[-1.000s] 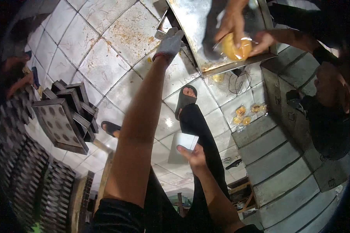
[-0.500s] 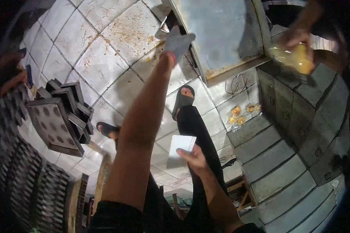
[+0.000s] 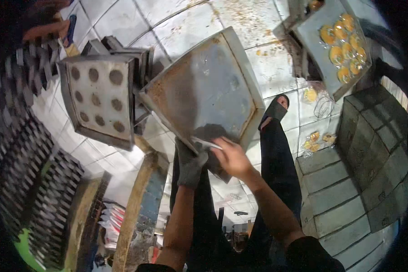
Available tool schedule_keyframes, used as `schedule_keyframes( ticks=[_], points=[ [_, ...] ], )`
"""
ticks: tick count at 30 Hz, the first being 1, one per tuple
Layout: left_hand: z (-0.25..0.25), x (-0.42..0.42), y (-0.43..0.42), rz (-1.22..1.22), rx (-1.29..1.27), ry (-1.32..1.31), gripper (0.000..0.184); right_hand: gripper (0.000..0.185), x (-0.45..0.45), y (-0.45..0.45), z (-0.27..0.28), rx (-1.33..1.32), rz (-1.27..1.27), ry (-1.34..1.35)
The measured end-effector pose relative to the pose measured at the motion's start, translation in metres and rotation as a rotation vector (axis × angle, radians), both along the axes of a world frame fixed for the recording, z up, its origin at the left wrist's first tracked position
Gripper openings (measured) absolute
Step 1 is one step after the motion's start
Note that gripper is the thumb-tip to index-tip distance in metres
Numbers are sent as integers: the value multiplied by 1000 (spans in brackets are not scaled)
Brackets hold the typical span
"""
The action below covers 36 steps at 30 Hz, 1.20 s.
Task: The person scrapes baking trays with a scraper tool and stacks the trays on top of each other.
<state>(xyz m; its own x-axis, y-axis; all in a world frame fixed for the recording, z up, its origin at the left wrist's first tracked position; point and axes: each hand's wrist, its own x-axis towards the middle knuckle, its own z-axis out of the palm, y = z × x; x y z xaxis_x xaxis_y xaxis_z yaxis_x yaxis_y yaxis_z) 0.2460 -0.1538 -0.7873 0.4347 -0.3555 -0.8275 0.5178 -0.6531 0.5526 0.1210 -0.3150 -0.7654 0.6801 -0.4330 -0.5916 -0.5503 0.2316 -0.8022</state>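
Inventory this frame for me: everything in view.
centre tray: 1, grey, centre
card: 1, white, centre tray's near edge
spotted tray: 1, grey, left
far tray: 1, grey, upper right
wrapped rounds: about ten, yellow, far tray
floor packs: several, yellow, right
boxes: many, grey, right
slats: many, dark, left
planks: 2+, brown, lower left
packets: some, red-white, lower left
green object: 1, bottom left
tiles: many, white, floor
trousers: 1, black, bottom
sandal: 1, dark, centre right
left hand: 1, grey glove, centre tray's near edge
right hand: 1, bare, holding card
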Motion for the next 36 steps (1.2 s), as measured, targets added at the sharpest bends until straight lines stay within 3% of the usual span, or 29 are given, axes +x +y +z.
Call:
schedule_keyframes(
  ticks=[1,3,6,8,9,11,12,15,17,19,20,22,24,26,27,29,32,34,36],
  points=[
    [-23,7,22,2,-25,-18,82,28,25,18,-14,-165,36,-34],
    [-24,27,5,-21,15,23,63,31,47,48,-43,-237,30,-58],
    [-45,38,23,148,-61,117,57,39,65,70,-81,-283,71,-64],
    [-58,45,35,26,76,161,61,37,62,84,-123,-589,218,-24],
    [-63,48,37,129,72,176,72,36,57,86,-157,-477,105,51],
    [-75,58,36,259,80,285,93,35,67,36,-210,-658,96,145],
    [-81,55,41,256,86,294,93,39,64,16,-247,-540,99,406],
    [-82,47,52,326,-26,276,94,43,78,-27,-246,-415,32,580],
    [-85,52,45,321,52,260,94,45,73,8,-211,-614,161,70],
    [-89,54,53,350,41,291,92,34,51,51,-197,-469,446,178],
    [-91,51,55,382,33,316,91,33,40,55,-197,-545,438,72],
    [-85,53,49,424,62,311,90,38,23,14,-258,-509,186,240],
    [-80,55,35,476,97,296,89,31,19,-38,-311,-518,-133,516],
    [-80,55,28,393,198,256,84,31,9,-65,-352,-739,-179,516],
    [-83,51,36,388,209,257,84,31,1,-63,-349,-728,-180,522],
    [-89,50,59,325,176,235,80,33,26,-62,-291,-166,-31,549],
    [-79,51,30,197,130,217,74,37,93,33,-205,-534,374,-84],
    [-85,48,57,-566,148,-168,74,33,119,16,-200,-487,262,-11],
    [-80,48,49,-180,236,102,75,26,143,-15,-217,-424,69,133]
  ],
)
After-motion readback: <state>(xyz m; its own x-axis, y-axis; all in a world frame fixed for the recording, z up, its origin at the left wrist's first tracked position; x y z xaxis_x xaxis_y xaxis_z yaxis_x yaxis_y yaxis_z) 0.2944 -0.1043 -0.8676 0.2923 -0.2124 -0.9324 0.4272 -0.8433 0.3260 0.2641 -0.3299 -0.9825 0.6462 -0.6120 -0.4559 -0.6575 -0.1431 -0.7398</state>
